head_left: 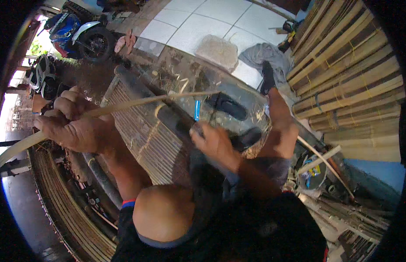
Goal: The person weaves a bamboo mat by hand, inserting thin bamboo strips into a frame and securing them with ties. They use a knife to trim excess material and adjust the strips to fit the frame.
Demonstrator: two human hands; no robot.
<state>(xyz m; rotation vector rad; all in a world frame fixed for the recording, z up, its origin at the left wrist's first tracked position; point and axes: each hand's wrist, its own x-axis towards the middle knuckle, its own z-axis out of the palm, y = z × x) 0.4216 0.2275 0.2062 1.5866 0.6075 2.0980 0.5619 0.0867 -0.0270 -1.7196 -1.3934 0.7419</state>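
My left hand (80, 126) is closed round a long, pale bamboo strip (137, 103). One end of the strip runs past the hand to the lower left; the other reaches right, thinning to a tip over the ground in the middle. My right hand (215, 142) is curled shut beside a dark bamboo pole (179, 120), right of the slatted bamboo bench (144, 135). A dark bit shows at its fingers, but what it grips is too unclear to name. The strip passes above this hand, apart from it.
Black sandals (227, 107) and a slim blue object (197, 110) lie ahead among shavings. Tied bamboo slat bundles (343, 87) stand at right, near a bucket (311, 177). A stone slab (217, 52) and grey cloth (264, 56) lie on white tiles; a motorcycle (80, 37) stands far left.
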